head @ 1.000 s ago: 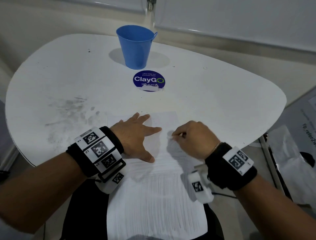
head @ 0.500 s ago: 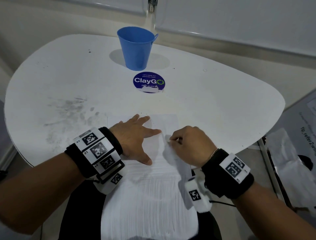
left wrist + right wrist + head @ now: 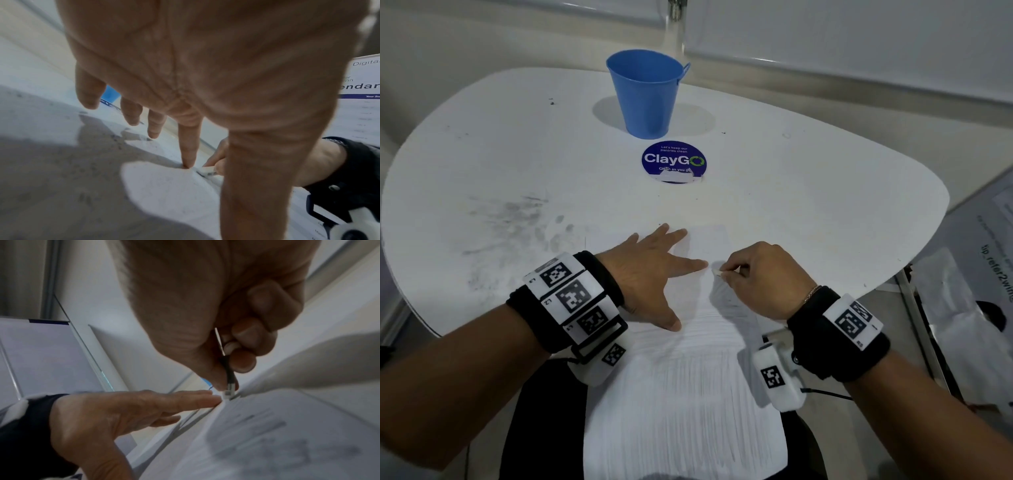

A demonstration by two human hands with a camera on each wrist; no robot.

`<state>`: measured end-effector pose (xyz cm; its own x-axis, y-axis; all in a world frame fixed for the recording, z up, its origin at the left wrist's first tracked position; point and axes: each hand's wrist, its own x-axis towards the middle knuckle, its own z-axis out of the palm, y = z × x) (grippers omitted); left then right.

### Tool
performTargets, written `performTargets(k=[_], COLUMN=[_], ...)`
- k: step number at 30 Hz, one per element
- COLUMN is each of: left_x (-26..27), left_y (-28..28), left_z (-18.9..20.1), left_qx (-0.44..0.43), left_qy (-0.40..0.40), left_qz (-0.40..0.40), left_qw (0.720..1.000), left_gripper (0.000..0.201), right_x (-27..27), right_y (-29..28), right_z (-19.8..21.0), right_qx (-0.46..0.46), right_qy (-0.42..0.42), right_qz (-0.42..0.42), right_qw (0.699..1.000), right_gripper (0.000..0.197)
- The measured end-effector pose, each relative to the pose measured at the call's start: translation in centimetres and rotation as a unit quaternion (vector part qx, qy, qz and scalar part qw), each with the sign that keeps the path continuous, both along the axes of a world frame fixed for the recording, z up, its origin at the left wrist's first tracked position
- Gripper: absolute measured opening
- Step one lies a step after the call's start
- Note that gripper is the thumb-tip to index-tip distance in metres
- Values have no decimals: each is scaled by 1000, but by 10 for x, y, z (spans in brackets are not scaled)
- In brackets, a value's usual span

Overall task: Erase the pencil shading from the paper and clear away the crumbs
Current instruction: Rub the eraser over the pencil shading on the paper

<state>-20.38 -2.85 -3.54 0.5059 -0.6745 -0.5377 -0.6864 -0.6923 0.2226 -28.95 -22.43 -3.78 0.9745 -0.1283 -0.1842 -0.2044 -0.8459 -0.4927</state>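
A white sheet of paper (image 3: pixel 688 394) with faint pencil strokes lies at the near edge of the white table (image 3: pixel 808 212) and hangs over it toward me. My left hand (image 3: pixel 654 274) lies flat on the paper with fingers spread, pressing it down (image 3: pixel 186 162). My right hand (image 3: pixel 760 277) pinches a small white eraser (image 3: pixel 717 272) whose tip touches the paper just beside the left index fingertip. In the right wrist view the eraser (image 3: pixel 227 392) sits between thumb and fingers, and grey shading (image 3: pixel 287 447) shows on the paper near it.
A blue metal bucket (image 3: pixel 645 94) stands at the far middle of the table, with a round blue ClayGo sticker (image 3: pixel 674 162) in front of it. Grey smudges (image 3: pixel 510 226) mark the table's left part. Papers and a plastic bag (image 3: pixel 962 325) lie on the floor to the right.
My right hand with the eraser has rubbed a short way over the paper beside the left index finger. The left hand stays pressed on the sheet.
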Motion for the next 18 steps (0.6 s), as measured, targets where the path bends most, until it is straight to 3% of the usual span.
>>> performTargets(k=[8, 13, 16, 18], left_x=[-3, -4, -4, -4], left_y=[-2, -2, -2, -2], left_z=[-4, -3, -5, -5], left_qx=[-7, -7, -11, -14], left_qy=[7, 3, 4, 4], left_qz=[-12, -1, 2, 3], left_qw=[1000, 1000, 1000, 1000], left_gripper=[101, 103, 104, 104], right_x=[-4, -5, -10, -8], right_y=[-1, 0, 11, 7], right_z=[6, 5, 7, 7], right_qx=[-13, -56, -56, -59], right_qy=[15, -16, 16, 18], right_qz=[29, -23, 5, -23], right_qw=[999, 998, 998, 998], right_gripper=[17, 19, 19, 19])
